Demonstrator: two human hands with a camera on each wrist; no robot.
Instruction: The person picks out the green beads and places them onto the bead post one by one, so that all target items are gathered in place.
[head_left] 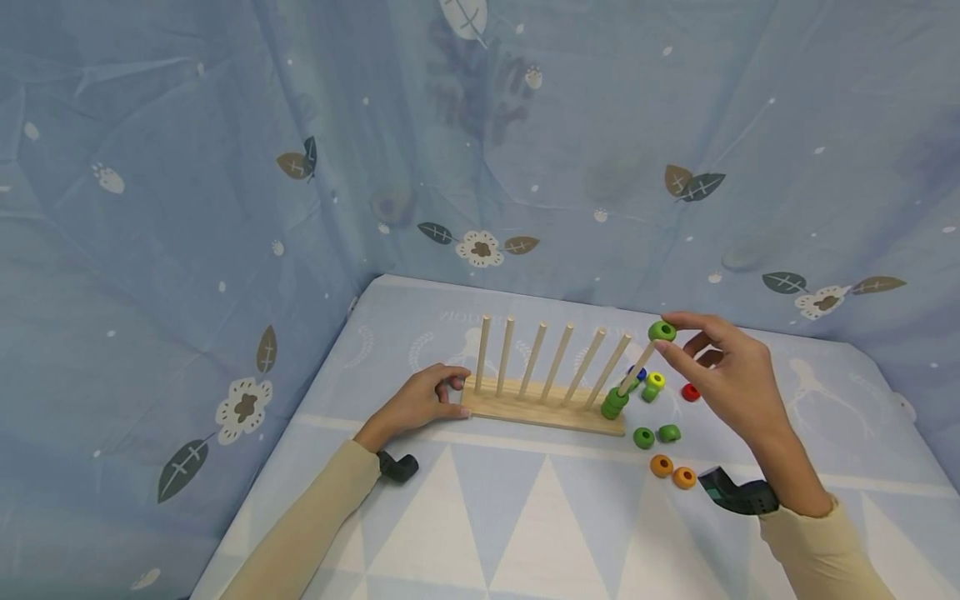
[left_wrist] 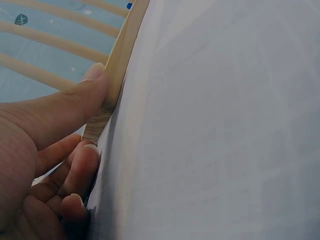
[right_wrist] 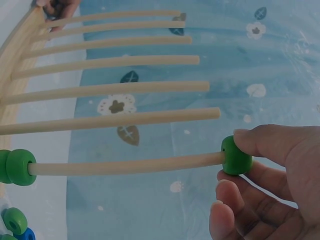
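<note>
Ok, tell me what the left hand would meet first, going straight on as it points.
Beyond the end of the wooden base it holds, the left hand would probably meet the leftmost peg first, though depth makes the exact line uncertain.

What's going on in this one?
A person's right grip holds a green bead at the tip of the rightmost peg, with green beads stacked at its foot. The left grip holds the opposite end of the wooden rack. The other six pegs are bare; loose beads lie on the table.
</note>
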